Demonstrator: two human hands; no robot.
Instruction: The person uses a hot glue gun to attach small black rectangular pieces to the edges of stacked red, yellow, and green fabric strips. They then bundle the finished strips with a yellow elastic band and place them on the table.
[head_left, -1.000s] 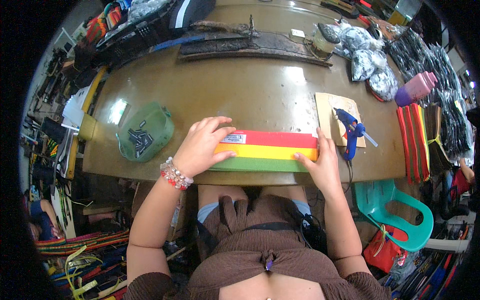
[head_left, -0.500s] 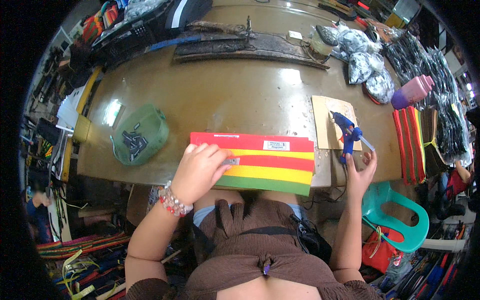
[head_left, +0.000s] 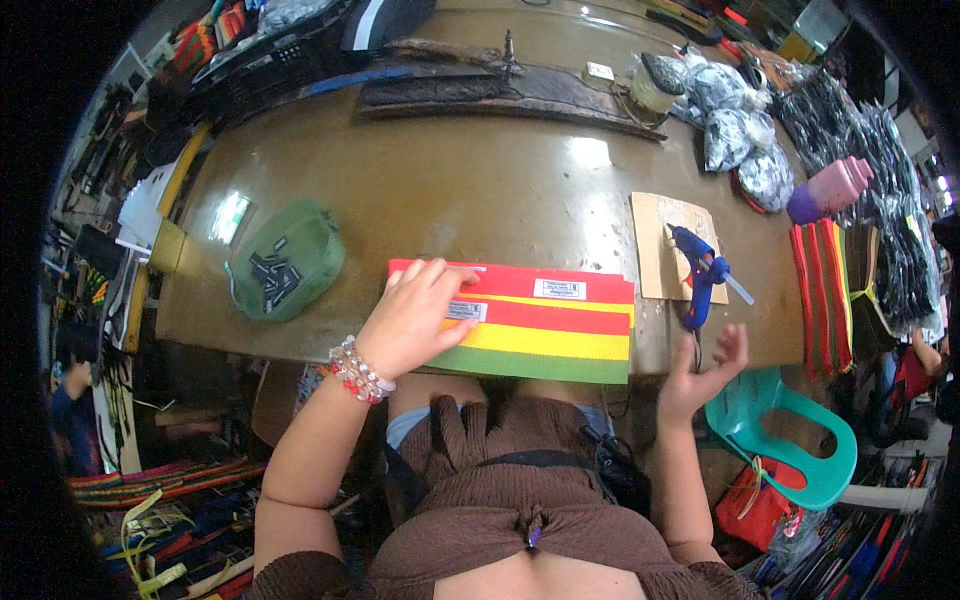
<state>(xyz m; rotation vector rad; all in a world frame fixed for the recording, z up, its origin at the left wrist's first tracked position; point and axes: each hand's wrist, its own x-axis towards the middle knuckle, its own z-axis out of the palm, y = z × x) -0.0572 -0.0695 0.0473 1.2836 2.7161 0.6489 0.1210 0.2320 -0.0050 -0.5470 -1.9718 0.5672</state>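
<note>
I see striped webbing bands [head_left: 560, 345] in red, yellow and green, overlapping flat along the near edge of the surface [head_left: 450, 190]. The left hand [head_left: 415, 315] lies open across their left part — fingers extended, thumb beside a white label [head_left: 470, 312]. I have the right hand [head_left: 700, 385] open, fingers loosely bent, near the blue glue gun [head_left: 700, 275], which rests partly on a cardboard sheet [head_left: 652, 225]. Farther left, a green tub [head_left: 327, 265] holds small dark pieces [head_left: 275, 285].
</note>
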